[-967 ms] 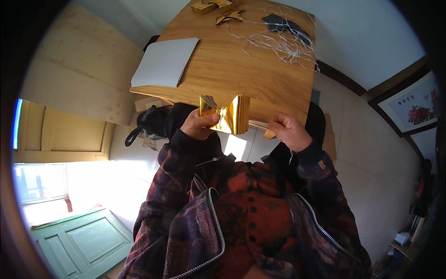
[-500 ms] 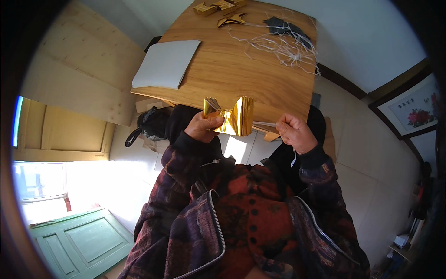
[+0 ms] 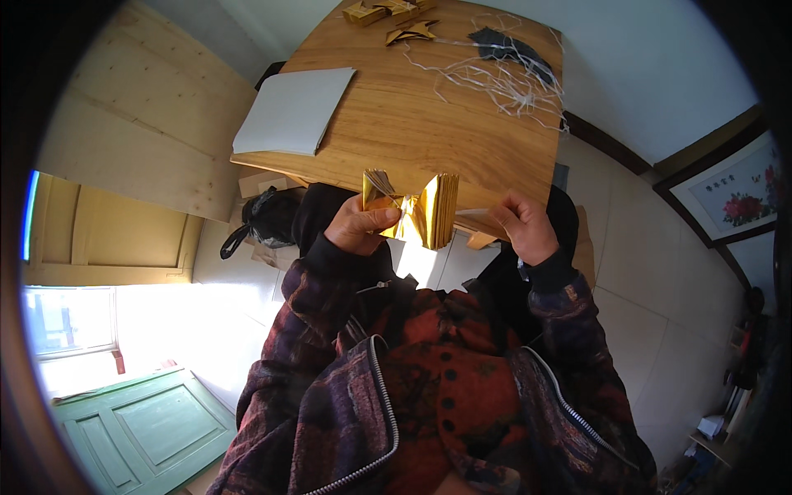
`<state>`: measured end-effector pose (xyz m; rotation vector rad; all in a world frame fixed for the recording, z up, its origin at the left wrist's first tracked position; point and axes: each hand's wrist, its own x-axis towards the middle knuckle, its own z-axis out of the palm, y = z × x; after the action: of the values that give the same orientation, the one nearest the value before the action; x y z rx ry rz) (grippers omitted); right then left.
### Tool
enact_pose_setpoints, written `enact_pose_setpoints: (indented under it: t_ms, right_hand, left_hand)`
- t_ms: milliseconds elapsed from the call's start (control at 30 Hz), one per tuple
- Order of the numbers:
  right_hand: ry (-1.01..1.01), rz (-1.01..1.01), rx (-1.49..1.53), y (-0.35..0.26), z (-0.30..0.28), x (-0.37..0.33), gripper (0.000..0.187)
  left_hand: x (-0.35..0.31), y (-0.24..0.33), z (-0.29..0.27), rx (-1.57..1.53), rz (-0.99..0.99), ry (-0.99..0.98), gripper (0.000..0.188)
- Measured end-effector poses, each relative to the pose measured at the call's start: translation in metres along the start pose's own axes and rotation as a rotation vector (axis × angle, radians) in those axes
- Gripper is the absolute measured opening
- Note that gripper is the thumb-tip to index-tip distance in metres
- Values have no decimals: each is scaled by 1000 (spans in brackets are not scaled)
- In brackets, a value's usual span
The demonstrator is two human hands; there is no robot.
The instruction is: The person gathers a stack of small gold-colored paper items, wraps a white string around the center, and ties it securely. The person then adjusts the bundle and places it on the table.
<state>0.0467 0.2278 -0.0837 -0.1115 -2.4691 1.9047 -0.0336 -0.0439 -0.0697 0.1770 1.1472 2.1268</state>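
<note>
My left hand (image 3: 360, 226) pinches a bundle of folded gold foil paper (image 3: 440, 208) near its middle, with the thumb lying across the front. The bundle is drawn in at the waist, and its pleated ends fan out on both sides like a bow. A white string (image 3: 472, 213) runs from the bundle's right side to my right hand (image 3: 532, 228), whose thumb and fingers are closed on it. Both hands are above my lap, just before the table's near edge. My left fingers hide part of the bundle's waist.
On the wooden table (image 3: 412, 107) lie a stack of white paper (image 3: 293, 111), tangled white strings (image 3: 516, 97), a dark grey piece of material (image 3: 505, 49) and folded gold pieces (image 3: 411, 31) at the far edge. A black bag (image 3: 272, 219) sits on the floor at left.
The bundle's right end has fanned out and shifted slightly right and down. My right hand has turned a little and the string hangs slacker. My left hand keeps its grip.
</note>
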Motion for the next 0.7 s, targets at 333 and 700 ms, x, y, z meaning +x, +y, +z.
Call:
enact_pose_setpoints:
  t_ms: [333, 700]
  right_hand:
    - [-284, 89, 195, -47, -18, -2, 21]
    - [32, -297, -69, -45, 31, 8, 17]
  left_hand:
    - [1, 3, 3, 104, -27, 63, 31]
    - [34, -14, -10, 373, -41, 237, 27]
